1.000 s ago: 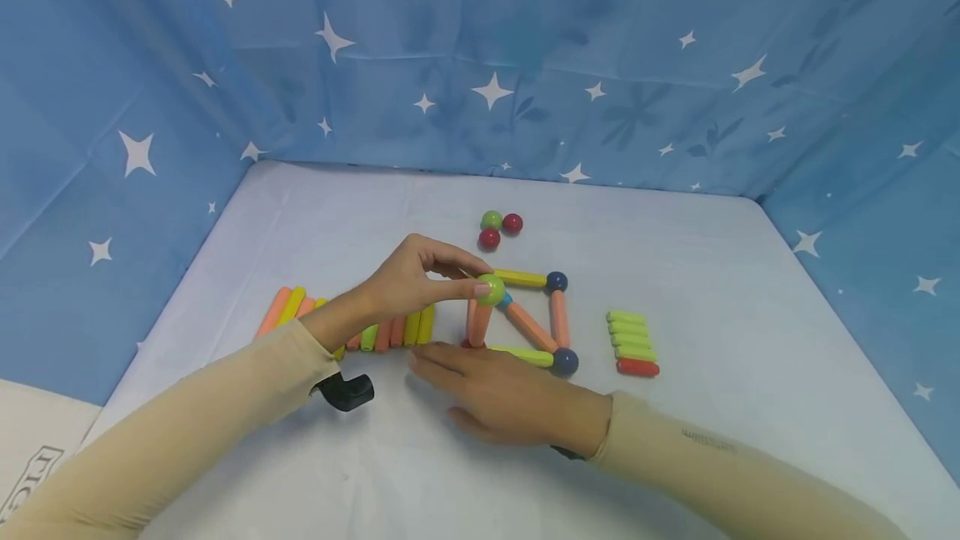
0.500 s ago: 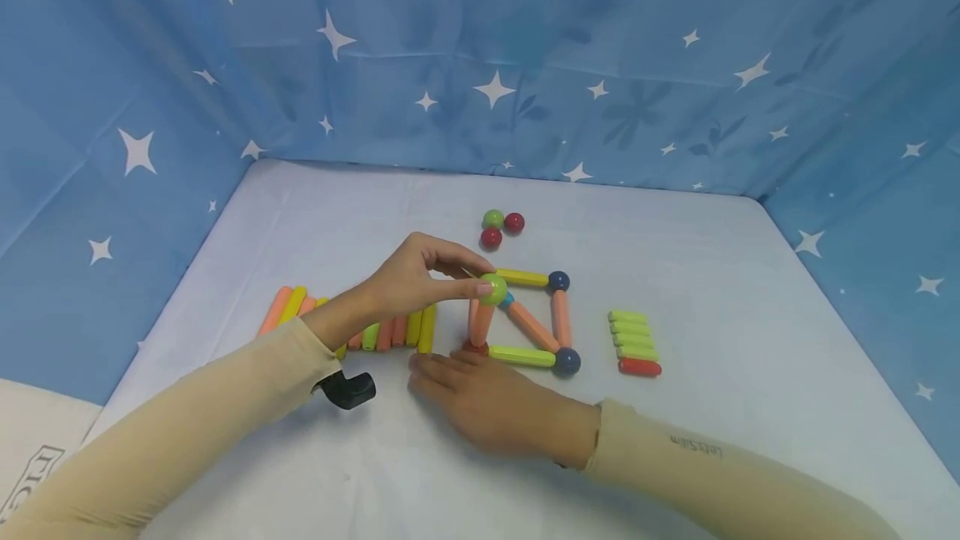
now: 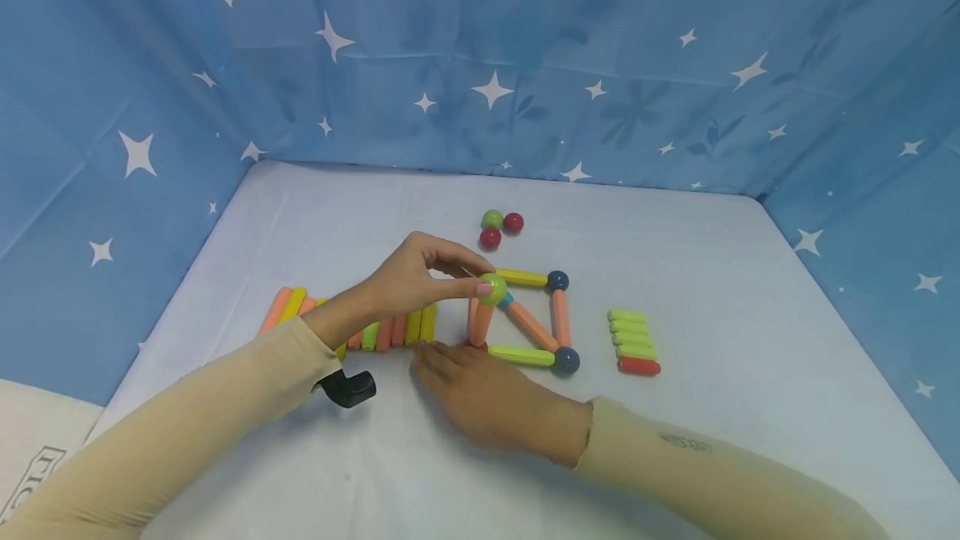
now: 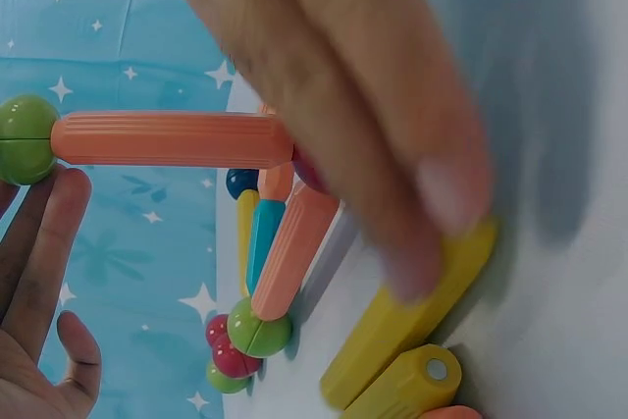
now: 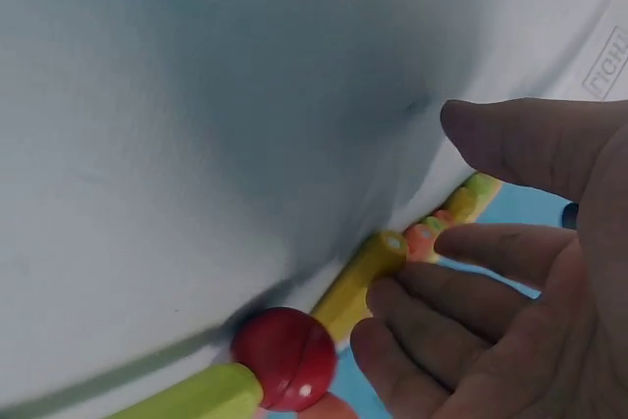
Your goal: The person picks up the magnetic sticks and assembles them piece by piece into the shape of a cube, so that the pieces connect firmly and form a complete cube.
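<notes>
The green ball (image 3: pixel 491 291) was probably light and hard, and its smooth skin could be a little slippery. The best hold was at two opposite sides; a sideways pull could perhaps tip the orange rod (image 4: pixel 172 138). This rod looked stiff, and its ridges should give good grip. The ball was glossy, with a thin seam. It sat on the top end of the rod, which rose from the red ball (image 5: pixel 283 358) at a corner of the flat frame (image 3: pixel 522 356). The left hand (image 3: pixel 418 275) pinched the ball with thumb and fingers. The right hand (image 3: pixel 487 394) held nothing; its fingers, nearly straight, lay at the yellow rod (image 5: pixel 351 287), touching or almost.
</notes>
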{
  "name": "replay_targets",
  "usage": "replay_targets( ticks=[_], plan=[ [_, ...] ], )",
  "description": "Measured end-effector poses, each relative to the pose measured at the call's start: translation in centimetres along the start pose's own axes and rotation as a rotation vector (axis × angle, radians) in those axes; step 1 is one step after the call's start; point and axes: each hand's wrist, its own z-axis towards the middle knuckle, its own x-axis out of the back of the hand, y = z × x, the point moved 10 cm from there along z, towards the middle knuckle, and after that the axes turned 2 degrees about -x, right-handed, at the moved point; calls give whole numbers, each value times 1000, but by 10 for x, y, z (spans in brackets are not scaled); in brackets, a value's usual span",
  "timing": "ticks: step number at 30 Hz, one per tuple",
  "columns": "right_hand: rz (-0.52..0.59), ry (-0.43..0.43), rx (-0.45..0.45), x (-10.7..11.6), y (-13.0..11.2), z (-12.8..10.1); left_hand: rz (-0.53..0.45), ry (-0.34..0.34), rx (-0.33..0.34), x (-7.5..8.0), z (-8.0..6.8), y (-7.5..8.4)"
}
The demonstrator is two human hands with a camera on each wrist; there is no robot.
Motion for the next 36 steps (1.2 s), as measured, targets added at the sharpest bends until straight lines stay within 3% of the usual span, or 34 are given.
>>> replay_targets(
  ticks=[5, 8, 11, 16, 23, 31, 36],
  plan=[
    [32, -32, 75, 7, -13, -10, -5, -4, 11, 0, 0, -2],
    [3, -41, 182, 15, -25, -17, -9, -3, 14, 0, 0, -2],
    [-78, 13, 272, 20, -32, -21, -18, -2, 11, 0, 1, -2],
    [-210, 116, 299, 20, -30, -21, -20, 8, 1, 0, 0, -1],
    [-284, 77, 327, 13, -29, -23, -6, 12, -6, -1, 0, 0],
    [-199, -6, 307, 12, -24, -34, -23, 8, -1, -3, -1, 0],
    [7, -118, 207, 6, -4, -45, -29, 12, -4, -1, -2, -1]
  ],
)
